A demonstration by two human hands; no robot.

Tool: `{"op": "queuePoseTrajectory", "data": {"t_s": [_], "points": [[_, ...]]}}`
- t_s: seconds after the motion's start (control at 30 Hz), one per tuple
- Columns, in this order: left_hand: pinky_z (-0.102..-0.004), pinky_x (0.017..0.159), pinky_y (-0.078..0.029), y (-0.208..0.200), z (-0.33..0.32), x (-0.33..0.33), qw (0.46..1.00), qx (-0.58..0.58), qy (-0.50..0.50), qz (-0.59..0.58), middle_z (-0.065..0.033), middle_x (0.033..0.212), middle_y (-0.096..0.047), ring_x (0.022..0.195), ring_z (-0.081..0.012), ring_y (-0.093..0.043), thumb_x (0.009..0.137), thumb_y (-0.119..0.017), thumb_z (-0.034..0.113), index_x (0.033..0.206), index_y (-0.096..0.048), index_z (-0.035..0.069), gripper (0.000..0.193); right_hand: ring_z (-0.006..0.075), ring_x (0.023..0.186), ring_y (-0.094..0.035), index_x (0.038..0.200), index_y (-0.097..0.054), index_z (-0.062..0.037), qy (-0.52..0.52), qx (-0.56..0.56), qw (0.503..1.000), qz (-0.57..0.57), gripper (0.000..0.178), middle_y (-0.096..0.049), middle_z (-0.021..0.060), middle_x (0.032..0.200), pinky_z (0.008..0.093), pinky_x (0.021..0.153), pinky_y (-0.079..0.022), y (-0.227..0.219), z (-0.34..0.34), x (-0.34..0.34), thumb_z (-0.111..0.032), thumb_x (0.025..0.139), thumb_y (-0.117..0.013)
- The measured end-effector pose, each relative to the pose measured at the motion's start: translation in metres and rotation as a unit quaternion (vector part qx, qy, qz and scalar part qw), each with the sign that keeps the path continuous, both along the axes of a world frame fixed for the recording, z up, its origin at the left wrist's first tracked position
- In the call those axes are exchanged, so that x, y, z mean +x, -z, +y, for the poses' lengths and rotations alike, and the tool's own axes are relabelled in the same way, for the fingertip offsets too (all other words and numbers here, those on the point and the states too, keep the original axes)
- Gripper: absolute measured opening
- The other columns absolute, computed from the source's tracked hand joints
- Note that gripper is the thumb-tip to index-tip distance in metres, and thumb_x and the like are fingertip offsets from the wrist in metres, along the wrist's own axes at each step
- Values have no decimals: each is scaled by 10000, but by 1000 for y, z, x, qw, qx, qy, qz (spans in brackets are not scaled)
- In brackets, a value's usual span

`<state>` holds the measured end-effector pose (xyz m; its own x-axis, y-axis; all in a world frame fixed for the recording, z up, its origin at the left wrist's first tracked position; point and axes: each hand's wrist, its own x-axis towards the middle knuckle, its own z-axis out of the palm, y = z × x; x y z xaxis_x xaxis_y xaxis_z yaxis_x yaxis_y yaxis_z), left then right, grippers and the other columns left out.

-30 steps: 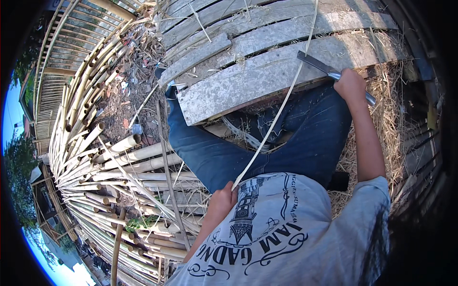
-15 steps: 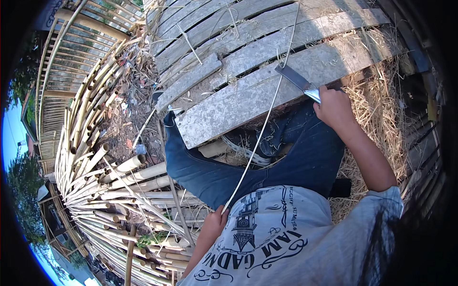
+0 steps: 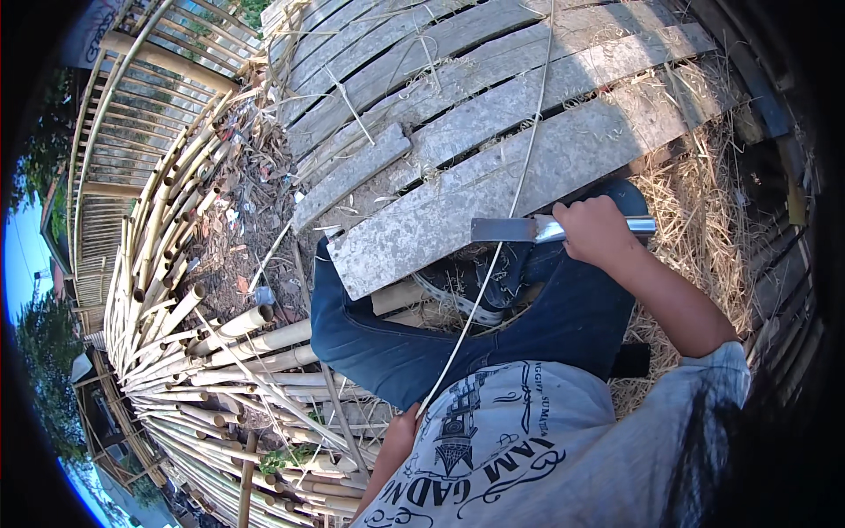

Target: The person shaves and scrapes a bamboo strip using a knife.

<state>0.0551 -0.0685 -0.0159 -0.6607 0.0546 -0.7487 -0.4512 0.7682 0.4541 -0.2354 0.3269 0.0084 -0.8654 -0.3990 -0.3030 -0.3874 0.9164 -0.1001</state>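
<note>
The pale strip (image 3: 513, 211), apparently split bamboo, runs from beyond the far side of the slatted wooden platform (image 3: 405, 229) across the planks, over the near edge to the right of its near left corner, and down past the trousers (image 3: 387, 352) to the shirt (image 3: 493, 422). The left hand (image 3: 401, 433) is clenched around the strip's lower end against the shirt side; the finger placement is partly hidden. The right hand (image 3: 598, 231) grasps the tubular metal handle of a knife (image 3: 549, 230), whose flat blade crosses the strip at the platform's near edge; whether the blade bears on the strip cannot be determined. Handling: the strip should be light and springy, bowing along its length rather than folding, as its slight curve suggests. Treat its edges as potentially sharp and splintery, and its faces as smooth enough to slip through a loose grip. Hold it near the lower end, well apart from the blade, pinching the flat faces rather than the edges. The knife should be rigid and noticeably heavier; its bright metal handle may be slippery, so wrap all fingers around the tube, behind the blade.
</note>
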Motion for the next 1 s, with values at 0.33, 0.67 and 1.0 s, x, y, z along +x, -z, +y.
{"op": "queuePoseTrajectory", "data": {"t_s": [0.33,0.67,1.0], "points": [[-492,710,-484,28,-4,30,998,26,-21,57,-311,802,-629,821,-504,-628,899,-579,212,1134,-554,56,283,306,660,-698,851,-622,-45,-69,28,997,2,220,-685,139,709,401,606,-546,6,-11,1,-166,698,-723],[-367,1017,-368,-1,10,1,972,50,-130,-189,-291,1252,-558,1220,-363,-508,1013,-455,338,1381,-432,67,458,341,747,-700,874,-664,-43,211,62,968,121,177,-695,180,789,444,708,-553,-41,59,-47,-179,765,-696],[-378,965,-384,7,11,7,986,54,-111,-114,-291,1183,-567,1155,-376,-528,1001,-471,321,1338,-448,65,424,321,690,-698,740,-700,-41,110,50,991,61,160,-692,143,728,406,646,-556,11,18,-32,-189,681,-719]]}}
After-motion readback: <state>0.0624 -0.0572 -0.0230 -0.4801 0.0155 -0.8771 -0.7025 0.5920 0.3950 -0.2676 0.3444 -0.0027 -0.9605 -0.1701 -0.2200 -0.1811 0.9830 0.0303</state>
